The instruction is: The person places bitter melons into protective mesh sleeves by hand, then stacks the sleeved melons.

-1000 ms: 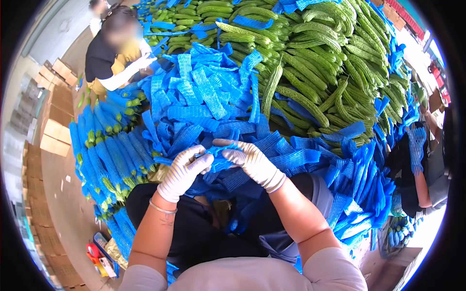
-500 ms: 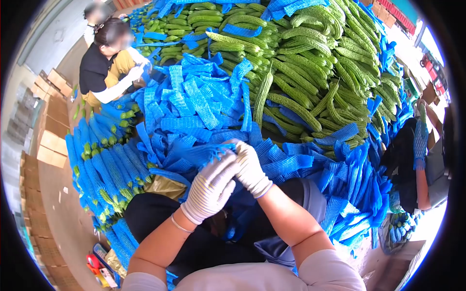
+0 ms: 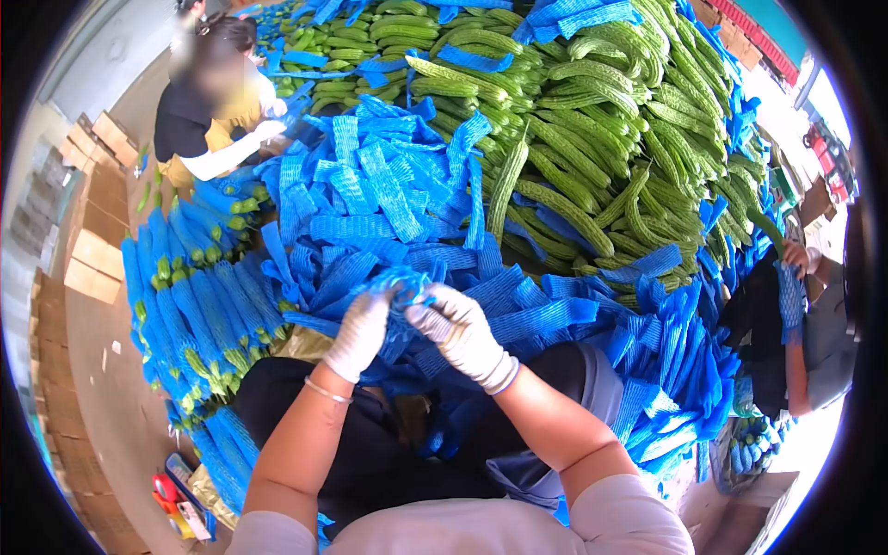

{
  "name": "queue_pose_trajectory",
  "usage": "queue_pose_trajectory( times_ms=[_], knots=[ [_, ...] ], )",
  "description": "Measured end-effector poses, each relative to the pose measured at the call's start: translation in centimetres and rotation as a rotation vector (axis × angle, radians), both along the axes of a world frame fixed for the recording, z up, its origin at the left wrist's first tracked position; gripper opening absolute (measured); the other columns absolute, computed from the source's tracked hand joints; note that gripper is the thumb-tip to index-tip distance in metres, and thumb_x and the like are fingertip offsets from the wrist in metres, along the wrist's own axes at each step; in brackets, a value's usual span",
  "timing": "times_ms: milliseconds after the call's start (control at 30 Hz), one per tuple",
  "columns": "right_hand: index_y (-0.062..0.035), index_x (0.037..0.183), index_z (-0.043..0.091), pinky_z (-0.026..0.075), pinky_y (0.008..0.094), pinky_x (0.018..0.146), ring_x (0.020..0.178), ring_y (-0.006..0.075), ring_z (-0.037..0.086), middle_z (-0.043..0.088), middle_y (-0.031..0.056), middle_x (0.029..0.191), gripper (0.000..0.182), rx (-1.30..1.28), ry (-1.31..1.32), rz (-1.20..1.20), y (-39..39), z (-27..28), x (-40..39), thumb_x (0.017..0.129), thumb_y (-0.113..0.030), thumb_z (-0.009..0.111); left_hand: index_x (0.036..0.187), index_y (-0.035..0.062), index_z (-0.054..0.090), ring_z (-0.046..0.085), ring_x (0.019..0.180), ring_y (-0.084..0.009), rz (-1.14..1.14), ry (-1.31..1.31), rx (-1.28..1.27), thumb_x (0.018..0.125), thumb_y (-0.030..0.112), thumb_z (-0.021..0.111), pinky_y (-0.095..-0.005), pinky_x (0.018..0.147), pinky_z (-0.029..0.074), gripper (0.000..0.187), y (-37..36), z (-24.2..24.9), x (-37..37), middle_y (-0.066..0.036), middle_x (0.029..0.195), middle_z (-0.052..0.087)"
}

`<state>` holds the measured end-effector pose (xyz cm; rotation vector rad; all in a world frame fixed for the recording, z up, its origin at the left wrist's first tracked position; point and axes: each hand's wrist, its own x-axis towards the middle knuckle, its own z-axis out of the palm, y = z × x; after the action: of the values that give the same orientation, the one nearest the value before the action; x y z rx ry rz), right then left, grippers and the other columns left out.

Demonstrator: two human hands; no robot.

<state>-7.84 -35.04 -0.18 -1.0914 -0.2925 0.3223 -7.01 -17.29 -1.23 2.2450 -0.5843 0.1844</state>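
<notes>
Both my hands wear pale striped gloves and meet in front of my lap. My left hand [image 3: 359,335] is closed on one side of a bunched blue mesh sleeve [image 3: 400,285], and my right hand [image 3: 460,337] pinches its other side. Loose blue mesh sleeves [image 3: 370,185] are heaped right behind and around the hands. Beyond them rises a large pile of green ridged gourds [image 3: 583,139]. On the left, gourds in blue mesh [image 3: 208,310] lie in rows.
A person in a dark top [image 3: 185,120] sits at the upper left, another behind. At the right edge, a person's arm [image 3: 797,370] is beside a mesh-covered gourd. Cardboard boxes [image 3: 97,250] line the left; red tape [image 3: 165,487] lies lower left.
My hands have moved apart, the left one leftward and up, with the mesh bunched between them. The person at upper left has shifted, and the hand at the right edge is lower.
</notes>
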Motion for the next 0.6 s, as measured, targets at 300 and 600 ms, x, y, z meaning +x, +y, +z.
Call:
queue_pose_trajectory(
  times_ms=[300,600],
  knots=[
    [-0.0035,0.095,0.062,0.05,0.0347,0.074,0.082,0.0283,0.064,0.063,0.0132,0.087,0.014,-0.455,-0.562,0.297,1.1,3.1,-2.6,0.083,-0.008,0.065,0.137,0.0038,0.038,0.031,0.136,-0.0261,0.016,0.053,0.637,0.096,0.023,0.035,-0.0394,0.114,0.023,0.046,1.2,-3.5,0.8,-0.014,0.143,0.039],
    [0.0021,0.096,0.065,0.053,0.03,0.072,0.076,0.016,0.065,0.068,0.0096,0.086,0.021,-0.206,-0.108,0.606,-1.8,4.4,7.3,0.089,-0.018,0.063,0.128,0.0084,0.051,0.027,0.138,-0.0233,0.093,-0.084,0.332,0.091,0.028,0.046,-0.0443,0.112,0.023,0.042,-1.5,3.5,4.2,-0.008,0.143,0.041]
  ],
)
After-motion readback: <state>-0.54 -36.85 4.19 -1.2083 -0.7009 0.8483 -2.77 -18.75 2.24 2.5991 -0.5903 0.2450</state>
